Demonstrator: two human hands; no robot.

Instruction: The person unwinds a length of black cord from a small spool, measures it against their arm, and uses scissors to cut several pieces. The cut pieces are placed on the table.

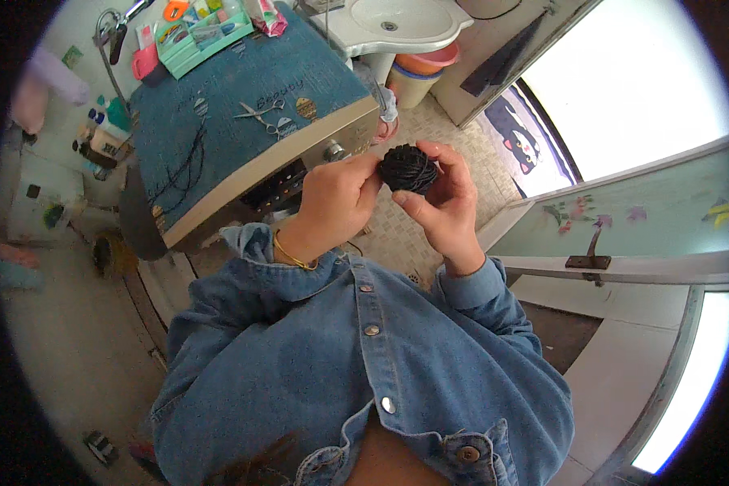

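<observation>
A small ball of black cord or yarn (pixel 408 170) is held up in front of my chest, beyond the washing machine's front corner. My right hand (pixel 448 203) cups it from the right, with the thumb at its lower edge and fingers over the top. On the other side, my left hand (pixel 340 194) has curled fingers, with thumb and forefinger closed at the ball's left edge; the fingertips are partly hidden. Metal scissors (pixel 262 115) lie spread on the blue printed cover (pixel 243 76). Loose black strands (pixel 188 161) rest on the cover's left part.
The cover lies on a front-panelled washing machine (pixel 334 150). A mint-green organizer (pixel 203 45) and a pink cup (pixel 147 62) stand at its back. Beyond are a white washbasin (pixel 401 24) and stacked buckets (pixel 422 73). At right, a door with a handle (pixel 589 260) stands near a cat-patterned mat (pixel 519 143).
</observation>
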